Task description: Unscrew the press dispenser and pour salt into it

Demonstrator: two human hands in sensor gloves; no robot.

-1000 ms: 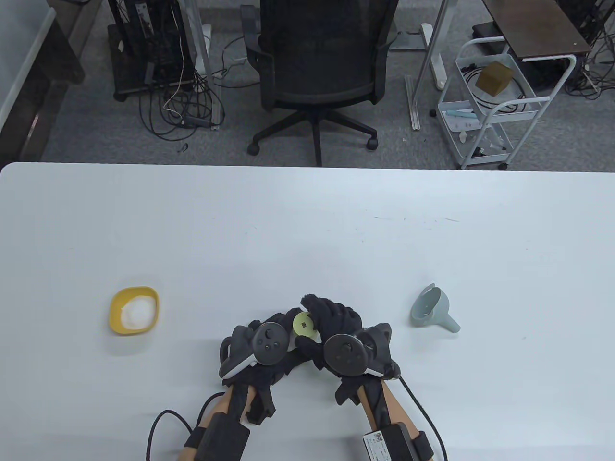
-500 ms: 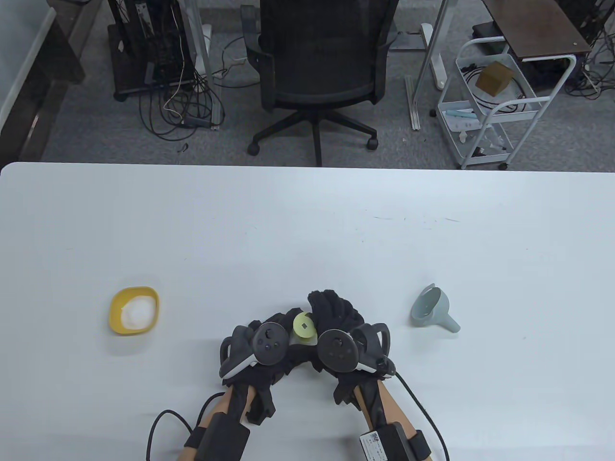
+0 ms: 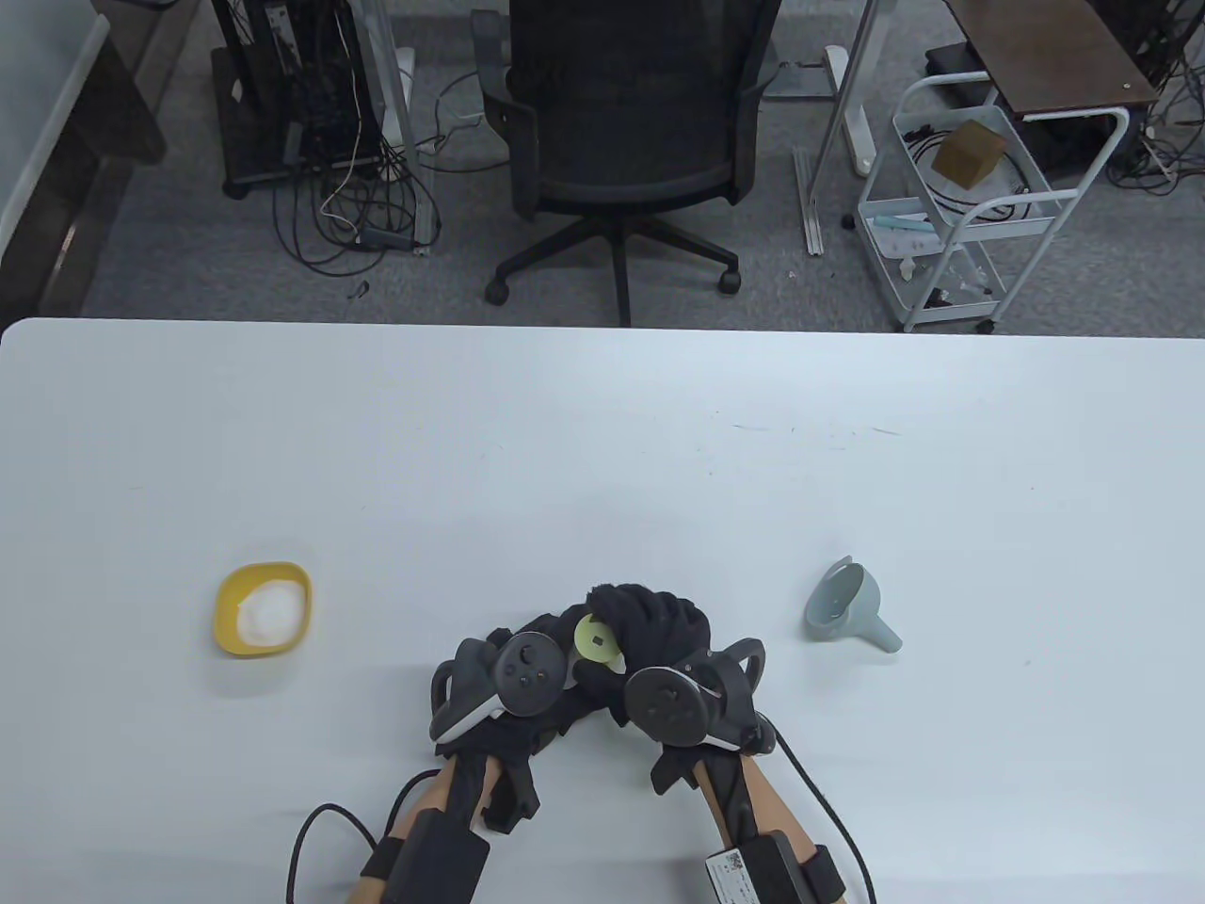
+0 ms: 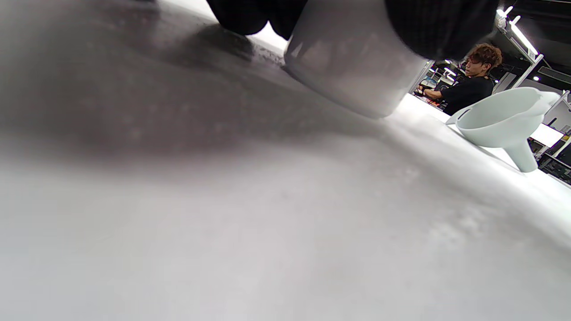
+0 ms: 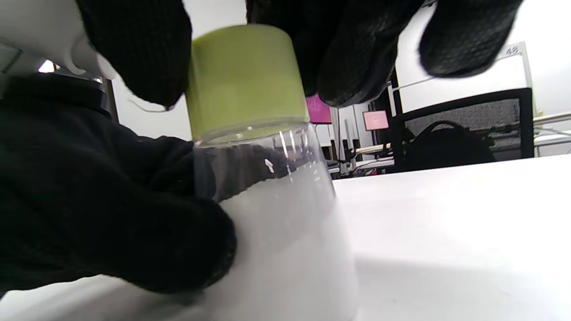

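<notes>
The press dispenser stands near the table's front middle, a clear jar (image 5: 285,232) with a yellow-green cap (image 3: 595,639). My left hand (image 3: 527,659) grips the jar body from the left; its fingers (image 5: 111,214) wrap the glass. My right hand (image 3: 650,626) grips the cap (image 5: 245,80) from above and the right, fingers (image 5: 352,49) around its sides. The jar's base (image 4: 352,62) rests on the table (image 3: 602,452) in the left wrist view. A yellow bowl (image 3: 232,632) holding white salt (image 3: 271,610) sits to the left. A grey-blue funnel (image 3: 847,607) lies on its side to the right.
The funnel also shows in the left wrist view (image 4: 504,120), just past the jar. Beyond the table's far edge stand an office chair (image 3: 626,132) and a white cart (image 3: 970,207).
My right hand has turned on the cap, its tracker shifting left and nearer. The left hand and the jar have stayed in place.
</notes>
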